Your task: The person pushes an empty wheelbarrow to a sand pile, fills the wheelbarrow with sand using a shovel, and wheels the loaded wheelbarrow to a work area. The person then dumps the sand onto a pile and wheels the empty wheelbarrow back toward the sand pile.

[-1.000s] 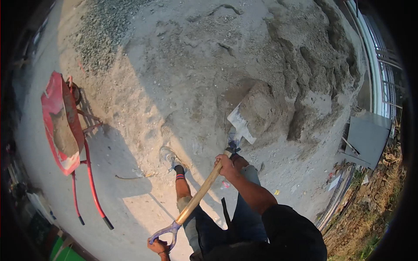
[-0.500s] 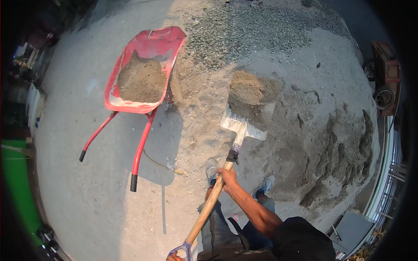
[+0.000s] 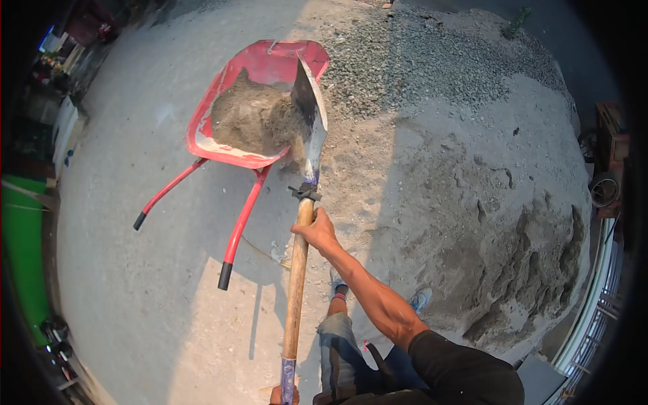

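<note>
A shovel (image 3: 295, 290) with a wooden shaft stretches forward from my body. My right hand (image 3: 316, 231) is closed round the shaft just below the dark binding near the blade. At the bottom edge, my left hand (image 3: 275, 395) grips the purple handle end, only partly in view. The shovel's metal blade (image 3: 312, 101) is turned on its edge at the right rim of a red wheelbarrow (image 3: 194, 138). Sand (image 3: 246, 118) lies heaped in the tray, and some loose sand falls beside the blade.
A sand pile (image 3: 499, 263) with dug hollows spreads on the right. Grey gravel (image 3: 432, 61) lies behind it. The wheelbarrow's black-tipped handles (image 3: 226, 273) point towards me. A wooden cart (image 3: 609, 145) and white railings (image 3: 594, 297) stand at the right edge.
The shovel has swung left from the sand pile to the wheelbarrow, and its blade has tipped over sideways. Its load of sand has come off into the tray. Both hands kept hold.
</note>
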Demonstrator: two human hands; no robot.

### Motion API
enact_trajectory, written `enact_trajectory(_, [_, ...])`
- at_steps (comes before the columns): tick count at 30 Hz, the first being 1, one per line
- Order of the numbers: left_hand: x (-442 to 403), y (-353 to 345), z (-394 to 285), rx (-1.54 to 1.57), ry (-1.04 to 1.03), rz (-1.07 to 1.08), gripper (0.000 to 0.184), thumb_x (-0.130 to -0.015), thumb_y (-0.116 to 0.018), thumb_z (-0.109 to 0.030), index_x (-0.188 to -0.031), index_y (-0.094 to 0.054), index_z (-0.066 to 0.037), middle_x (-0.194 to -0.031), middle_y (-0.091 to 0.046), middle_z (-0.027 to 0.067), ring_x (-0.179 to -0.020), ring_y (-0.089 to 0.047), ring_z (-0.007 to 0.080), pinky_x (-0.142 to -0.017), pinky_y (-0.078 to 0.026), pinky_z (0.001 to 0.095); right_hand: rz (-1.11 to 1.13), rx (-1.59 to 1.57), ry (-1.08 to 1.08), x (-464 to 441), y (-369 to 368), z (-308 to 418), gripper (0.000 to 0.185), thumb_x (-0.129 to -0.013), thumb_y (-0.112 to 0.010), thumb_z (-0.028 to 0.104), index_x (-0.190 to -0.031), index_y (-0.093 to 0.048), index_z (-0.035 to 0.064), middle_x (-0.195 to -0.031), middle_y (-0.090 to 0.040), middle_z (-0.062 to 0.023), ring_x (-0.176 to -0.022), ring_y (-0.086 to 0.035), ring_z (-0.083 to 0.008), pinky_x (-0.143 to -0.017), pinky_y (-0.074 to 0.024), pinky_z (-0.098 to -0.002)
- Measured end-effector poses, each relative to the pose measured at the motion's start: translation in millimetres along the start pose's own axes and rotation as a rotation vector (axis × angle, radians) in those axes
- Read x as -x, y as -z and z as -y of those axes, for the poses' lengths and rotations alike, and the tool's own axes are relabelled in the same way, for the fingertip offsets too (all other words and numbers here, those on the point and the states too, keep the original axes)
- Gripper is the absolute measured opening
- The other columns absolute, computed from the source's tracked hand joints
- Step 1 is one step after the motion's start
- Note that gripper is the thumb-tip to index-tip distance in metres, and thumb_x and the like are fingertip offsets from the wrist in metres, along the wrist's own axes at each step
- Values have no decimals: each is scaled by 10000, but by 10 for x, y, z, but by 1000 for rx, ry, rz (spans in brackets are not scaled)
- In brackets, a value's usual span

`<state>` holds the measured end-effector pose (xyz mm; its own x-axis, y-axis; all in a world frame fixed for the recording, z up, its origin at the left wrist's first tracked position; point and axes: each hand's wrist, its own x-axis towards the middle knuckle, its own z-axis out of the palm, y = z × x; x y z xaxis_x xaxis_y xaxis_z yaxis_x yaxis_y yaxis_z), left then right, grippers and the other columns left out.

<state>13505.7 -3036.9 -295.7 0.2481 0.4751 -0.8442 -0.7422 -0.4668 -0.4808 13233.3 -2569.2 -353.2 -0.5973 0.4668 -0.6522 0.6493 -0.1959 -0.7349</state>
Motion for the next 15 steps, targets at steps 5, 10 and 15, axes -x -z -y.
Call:
enact_trajectory(5, [-51, 306, -201, -465, -355, -573, 196, -835, -523, -178, -679, -495, -64, -566, -490, 47, -500, -520, 186, -451, -447, 297, -11, -431, -72, 45, 248, -673, 351, -629, -685, 113, -889, -481, -7, -745, -562, -115, -607, -586, -222, -567, -499, -348])
enact_trajectory(10, [373, -786, 60, -639, -1165, -602, 157, -830, -490, -109, -676, -492, -76, -504, -431, 23, -452, -484, 153, -433, -426, 259, -82, -1124, -511, 362, 722, -1152, 121, -697, -577, 46, -752, -470, 50, -580, -474, -36, -472, -495, -166, -451, -450, -309])
enact_trajectory(15, [1217, -1277, -502, -902, -1394, -550, 115, -771, -468, -107, -657, -468, -99, -491, -398, -11, -398, -382, 98, -387, -325, 223, -110, -1530, -617, 698, 835, -1637, 113, -689, -572, 70, -723, -464, 65, -562, -454, -27, -471, -475, -166, -484, -427, -320])
